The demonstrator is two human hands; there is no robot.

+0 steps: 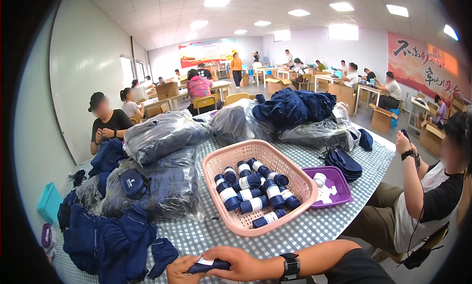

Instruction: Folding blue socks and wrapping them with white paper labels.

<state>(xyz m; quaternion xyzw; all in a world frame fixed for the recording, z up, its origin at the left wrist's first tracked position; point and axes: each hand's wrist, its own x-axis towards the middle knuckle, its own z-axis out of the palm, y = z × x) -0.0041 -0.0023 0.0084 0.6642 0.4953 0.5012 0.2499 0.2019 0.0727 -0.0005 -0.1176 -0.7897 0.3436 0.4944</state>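
Observation:
At the lower edge, my left hand [181, 270] and my right hand [241, 264] both close on a small navy cloth roll [211, 267] with a white paper label on it. The right wrist wears a dark watch band. Just beyond my hands stands a pink plastic basket [223, 219]. Inside it lie several navy cloth rolls [255, 204] with white paper bands, turned various ways. Left of my hands sits a loose pile of navy cloth pieces [105, 242], with one separate navy piece [163, 257] close to my left hand.
A purple tray [345, 190] holds white labels [326, 193] beside the basket. Flat navy pouches [344, 163] lie behind it. Plastic-wrapped bundles [164, 131] are heaped across the checked tablecloth [314, 227]. Co-workers sit left [105, 119] and right [427, 200] of the table.

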